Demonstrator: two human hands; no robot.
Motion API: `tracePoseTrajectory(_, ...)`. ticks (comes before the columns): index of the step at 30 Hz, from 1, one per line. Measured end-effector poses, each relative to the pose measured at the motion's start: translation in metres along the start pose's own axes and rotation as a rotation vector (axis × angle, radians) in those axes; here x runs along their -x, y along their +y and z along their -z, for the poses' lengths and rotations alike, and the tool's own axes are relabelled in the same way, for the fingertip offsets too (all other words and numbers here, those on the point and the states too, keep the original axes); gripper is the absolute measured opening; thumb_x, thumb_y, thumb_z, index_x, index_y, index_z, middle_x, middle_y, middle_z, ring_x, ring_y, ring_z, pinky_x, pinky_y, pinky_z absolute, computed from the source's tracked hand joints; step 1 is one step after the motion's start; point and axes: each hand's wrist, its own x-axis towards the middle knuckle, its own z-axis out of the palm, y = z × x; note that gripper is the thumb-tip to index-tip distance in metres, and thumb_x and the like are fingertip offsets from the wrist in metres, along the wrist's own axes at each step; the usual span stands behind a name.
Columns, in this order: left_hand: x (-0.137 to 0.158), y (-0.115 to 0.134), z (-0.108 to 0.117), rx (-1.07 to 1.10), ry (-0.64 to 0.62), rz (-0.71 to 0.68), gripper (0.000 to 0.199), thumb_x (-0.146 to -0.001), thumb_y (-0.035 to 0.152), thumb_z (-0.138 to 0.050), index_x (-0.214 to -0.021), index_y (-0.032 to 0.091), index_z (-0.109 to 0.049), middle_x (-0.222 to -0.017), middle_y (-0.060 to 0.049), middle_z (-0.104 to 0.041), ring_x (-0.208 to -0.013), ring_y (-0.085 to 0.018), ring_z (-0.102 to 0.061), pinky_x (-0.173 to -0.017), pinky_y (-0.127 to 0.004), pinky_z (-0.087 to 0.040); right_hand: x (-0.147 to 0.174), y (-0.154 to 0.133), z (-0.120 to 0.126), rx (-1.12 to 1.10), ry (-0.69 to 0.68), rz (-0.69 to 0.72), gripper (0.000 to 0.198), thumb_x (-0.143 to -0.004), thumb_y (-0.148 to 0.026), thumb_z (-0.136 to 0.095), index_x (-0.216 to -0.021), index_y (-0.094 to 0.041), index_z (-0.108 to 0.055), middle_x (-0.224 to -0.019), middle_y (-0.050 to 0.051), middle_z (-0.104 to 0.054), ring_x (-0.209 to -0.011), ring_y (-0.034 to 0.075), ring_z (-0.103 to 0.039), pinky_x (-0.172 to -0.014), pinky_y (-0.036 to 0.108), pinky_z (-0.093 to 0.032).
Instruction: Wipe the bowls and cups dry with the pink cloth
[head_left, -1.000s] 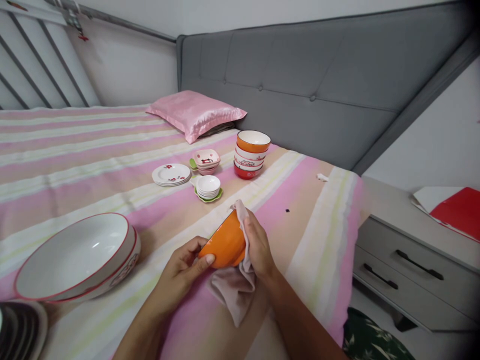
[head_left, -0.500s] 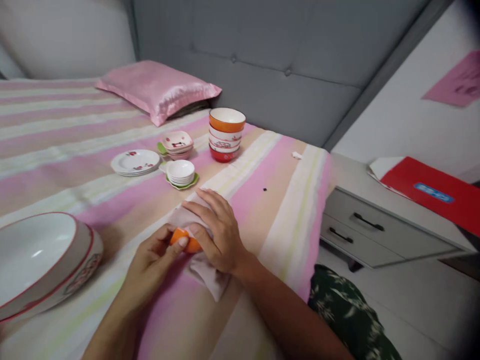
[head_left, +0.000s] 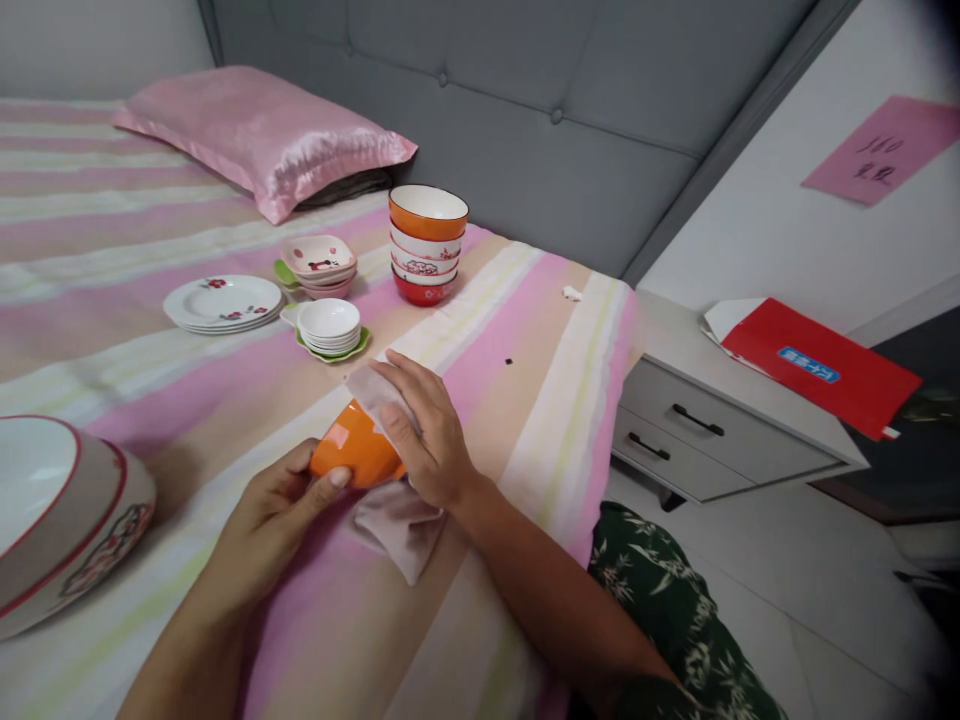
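An orange bowl (head_left: 351, 447) is tilted between my hands above the striped bed cover. My left hand (head_left: 289, 500) pinches its near left side, thumb on the outer wall. My right hand (head_left: 426, 430) presses a pale pinkish-grey cloth (head_left: 375, 395) against the bowl's far right side. The cloth's loose end (head_left: 405, 525) hangs below the bowl. Beyond my hands stand small white dishes (head_left: 330, 325) stacked on a green leaf-shaped plate (head_left: 365, 340). The inside of the orange bowl is hidden.
Large red-rimmed bowls (head_left: 124, 520) sit at the left. Further back are flowered plates (head_left: 187, 300), pink square bowls (head_left: 319, 257) and a bowl stack (head_left: 427, 245). A pink pillow (head_left: 262, 135) lies by the grey headboard (head_left: 510, 80). A nightstand (head_left: 667, 370) stands right, bearing a red bag (head_left: 817, 360).
More of the orange bowl's outer wall now shows, as the cloth and my right hand have shifted off it. The whole view has moved slightly.
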Motion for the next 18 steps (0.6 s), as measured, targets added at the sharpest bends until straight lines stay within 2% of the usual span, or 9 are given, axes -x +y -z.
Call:
tracePoseTrajectory(4,0.001,0.002,0.001,0.085,0.137,-0.066,0.012,-0.082,0.031,-0.065,-0.089,0.021,-0.067,-0.081,0.0,-0.065,-0.075,-0.015,-0.056,-0.072,-0.023,-0.046,0.002,-0.007,-0.002,0.023,-0.051,0.092,0.044,-0.098,-0.036,-0.032,-0.135,-0.018,-0.047,-0.143,0.005,-0.045,-0.135,0.019,-0.035,-0.115,0.037,-0.029)
tracePoseTrajectory(7,0.002,0.003,0.001,0.081,0.189,-0.079,0.014,-0.079,0.032,-0.068,-0.075,0.02,-0.066,-0.071,0.002,-0.062,-0.067,-0.013,-0.053,-0.067,-0.023,-0.044,0.004,-0.013,-0.004,0.055,-0.066,0.142,0.044,-0.097,-0.037,-0.033,-0.132,-0.016,-0.052,-0.144,0.006,-0.043,-0.136,0.02,-0.034,-0.117,0.037,-0.025)
tracePoseTrajectory(12,0.003,0.002,0.002,0.017,0.216,-0.056,0.017,-0.078,0.035,-0.069,-0.073,0.019,-0.066,-0.07,0.001,-0.062,-0.067,-0.013,-0.053,-0.065,-0.023,-0.042,0.004,-0.015,-0.007,0.089,-0.065,0.131,0.044,-0.096,-0.038,-0.032,-0.13,-0.018,-0.053,-0.144,0.004,-0.044,-0.136,0.02,-0.035,-0.117,0.038,-0.025)
tracePoseTrajectory(18,0.003,0.01,0.0,0.0,0.218,-0.074,0.023,-0.08,0.038,-0.066,-0.07,0.018,-0.062,-0.065,0.003,-0.056,-0.062,-0.012,-0.047,-0.06,-0.022,-0.04,0.001,-0.014,-0.016,0.056,-0.046,0.117,0.043,-0.094,-0.036,-0.036,-0.129,-0.02,-0.054,-0.141,0.006,-0.046,-0.132,0.023,-0.039,-0.114,0.042,-0.029)
